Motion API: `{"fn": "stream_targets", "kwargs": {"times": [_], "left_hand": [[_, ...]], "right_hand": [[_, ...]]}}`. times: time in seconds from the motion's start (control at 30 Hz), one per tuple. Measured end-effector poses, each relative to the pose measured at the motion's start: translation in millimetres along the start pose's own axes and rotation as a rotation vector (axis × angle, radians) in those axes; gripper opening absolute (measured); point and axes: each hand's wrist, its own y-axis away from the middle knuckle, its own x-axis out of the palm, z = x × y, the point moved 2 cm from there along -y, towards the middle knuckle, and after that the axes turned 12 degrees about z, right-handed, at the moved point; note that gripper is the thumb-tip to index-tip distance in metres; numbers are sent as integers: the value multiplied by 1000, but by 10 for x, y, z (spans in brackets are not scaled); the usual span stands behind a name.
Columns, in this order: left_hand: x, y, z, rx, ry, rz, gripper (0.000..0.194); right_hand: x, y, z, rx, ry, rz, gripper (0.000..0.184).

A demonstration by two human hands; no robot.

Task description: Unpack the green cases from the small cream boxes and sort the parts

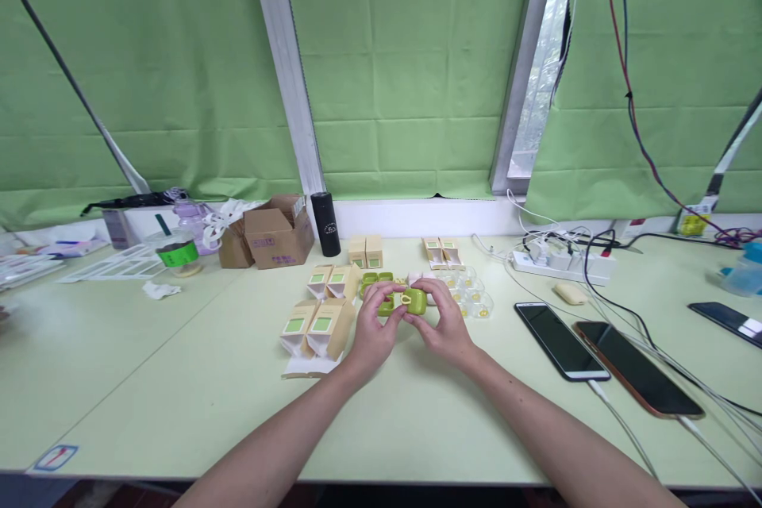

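My left hand [374, 325] and my right hand [444, 321] meet over the middle of the table, fingers pinched round a small green plastic case [410, 302]. The left holds its open lower part, the right holds the rounded lid end. Behind the hands lie more green case parts [374, 280] and several small clear cups with yellow pieces [473, 298]. To the left of my left hand stand small beige cartons with green labels [321, 325], some open. Two more beige boxes [365, 251] stand further back.
Two phones [563, 340] [638, 369] on cables lie at the right, with a white power strip [559, 262] and tangled wires behind. A black cylinder [325, 224], brown cardboard boxes [277, 236] and a cup with a green band [177, 252] stand at the back left. Green curtains hang behind.
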Motion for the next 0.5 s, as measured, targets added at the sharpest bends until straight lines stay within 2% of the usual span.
{"fn": "stream_targets", "kwargs": {"times": [0.27, 0.5], "left_hand": [[-39, -17, -57, 48, -85, -6, 13], [-47, -20, -36, 37, -86, -26, 10]], "right_hand": [[-7, -10, 8, 0, -34, 29, 41], [21, -4, -2, 36, -113, 52, 45]]}}
